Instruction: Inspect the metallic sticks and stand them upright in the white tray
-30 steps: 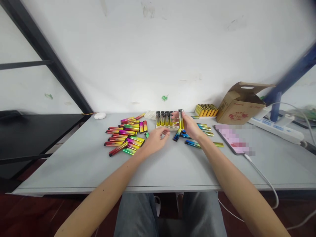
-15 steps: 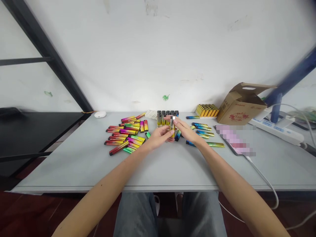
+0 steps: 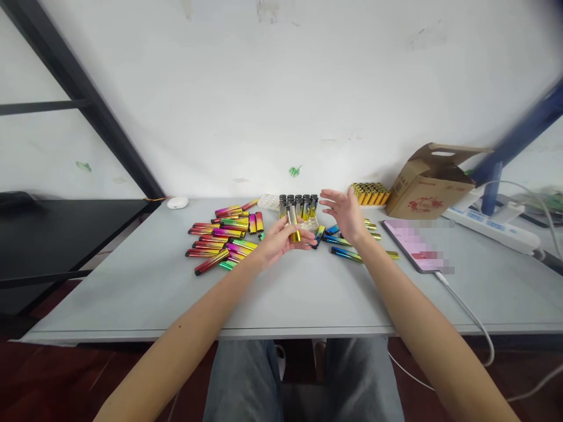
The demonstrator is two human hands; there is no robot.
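Observation:
A shiny tube [image 3: 294, 225], silver at its upper end and gold below, is tilted in my left hand [image 3: 275, 245], whose thumb and fingers are closed around it. To its right, my right hand [image 3: 348, 218] is raised above the table with fingers spread and nothing in it. Just behind the tube, several black-topped tubes [image 3: 307, 202] stand upright in a white tray with holes [image 3: 268, 202]. Several blue-and-gold tubes [image 3: 346, 254] lie beneath and around my right hand, some partly hidden by it. A pile of red, pink, yellow and green tubes [image 3: 224, 232] spreads out left of my left hand.
Orange cylinders [image 3: 370, 194] stand packed together at the back right, beside an open cardboard box [image 3: 428, 187]. Nearer lie a phone [image 3: 409, 243] with a white cable and a power strip [image 3: 497, 228]. A white case [image 3: 177, 203] sits at the back left.
My right hand has let go of the tube and moved right, opening its fingers. My left hand still holds the tube, which has shifted slightly left and tilted.

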